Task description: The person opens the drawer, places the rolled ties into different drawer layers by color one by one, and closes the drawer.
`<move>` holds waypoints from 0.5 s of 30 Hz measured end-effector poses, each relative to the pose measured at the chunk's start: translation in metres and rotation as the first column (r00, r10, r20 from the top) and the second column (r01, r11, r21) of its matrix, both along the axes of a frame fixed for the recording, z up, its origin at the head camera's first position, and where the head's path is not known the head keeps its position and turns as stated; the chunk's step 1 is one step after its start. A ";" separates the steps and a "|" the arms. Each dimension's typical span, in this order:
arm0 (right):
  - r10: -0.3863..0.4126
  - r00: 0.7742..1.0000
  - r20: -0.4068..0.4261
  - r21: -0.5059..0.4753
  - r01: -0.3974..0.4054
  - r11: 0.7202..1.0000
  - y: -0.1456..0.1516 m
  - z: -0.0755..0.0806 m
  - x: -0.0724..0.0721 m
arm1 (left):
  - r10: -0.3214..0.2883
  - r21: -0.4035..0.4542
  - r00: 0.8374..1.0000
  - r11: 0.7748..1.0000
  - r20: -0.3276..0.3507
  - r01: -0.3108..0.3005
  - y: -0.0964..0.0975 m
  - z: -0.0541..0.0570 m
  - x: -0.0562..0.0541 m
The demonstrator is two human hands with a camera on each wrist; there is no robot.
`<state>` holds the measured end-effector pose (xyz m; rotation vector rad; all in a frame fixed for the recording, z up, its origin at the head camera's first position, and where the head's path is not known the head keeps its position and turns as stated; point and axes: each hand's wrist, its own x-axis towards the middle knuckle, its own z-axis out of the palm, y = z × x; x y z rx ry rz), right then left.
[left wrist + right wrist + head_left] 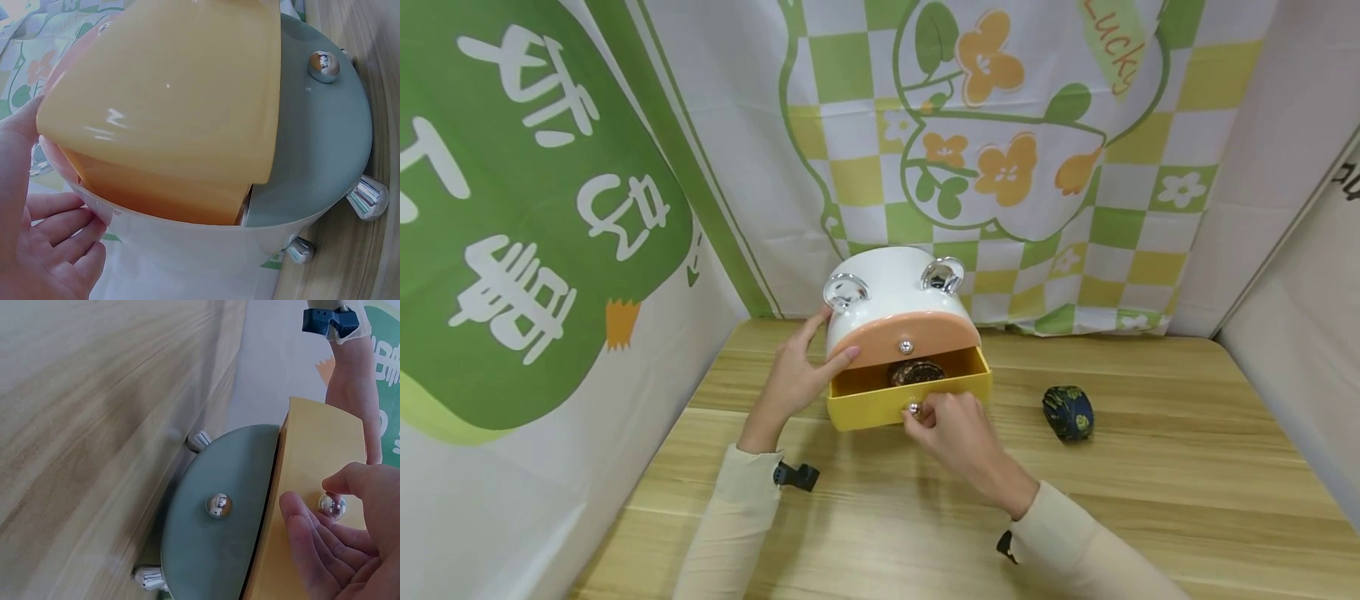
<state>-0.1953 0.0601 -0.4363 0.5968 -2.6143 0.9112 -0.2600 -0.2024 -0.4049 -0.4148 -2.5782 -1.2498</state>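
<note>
A small rounded drawer cabinet (887, 283) with a white shell and silver ears stands on the table. Its yellow middle drawer (865, 408) is pulled out, and a dark patterned roll (917, 372) lies inside. Above it the orange drawer (880, 337) is closed; the grey-green bottom drawer (215, 550) is closed too. My left hand (793, 375) holds the cabinet's left side, thumb at the front and fingers against the shell. With thumb and fingers, my right hand (955, 433) pinches the yellow drawer's silver knob (331, 506).
A dark blue roll with yellow flowers (1068, 412) lies on the wooden table (1172, 467), right of the cabinet. Printed cloth (850, 100) hangs directly behind the table, with white and green cloth at the left.
</note>
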 end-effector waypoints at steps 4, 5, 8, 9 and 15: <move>0.006 1.000 -0.018 0.009 -0.006 1.000 -0.001 -0.001 -0.006 | -0.004 0.001 1.000 1.000 0.003 0.004 -0.001 0.000 0.001; 0.008 1.000 -0.019 0.009 -0.007 1.000 -0.001 -0.001 -0.008 | -0.006 0.000 1.000 1.000 0.002 0.006 -0.001 0.000 0.001; 0.008 1.000 -0.014 0.010 -0.008 1.000 -0.002 0.000 -0.011 | -0.012 -0.002 1.000 1.000 0.001 0.012 -0.001 0.000 0.000; 0.009 1.000 -0.011 0.006 -0.009 1.000 -0.002 0.000 -0.013 | -0.014 -0.002 1.000 1.000 0.001 0.014 -0.001 0.000 0.000; 0.026 0.999 -0.032 -0.003 -0.026 1.000 -0.003 0.000 -0.019 | -0.021 0.009 1.000 1.000 -0.006 0.021 -0.001 -0.001 0.000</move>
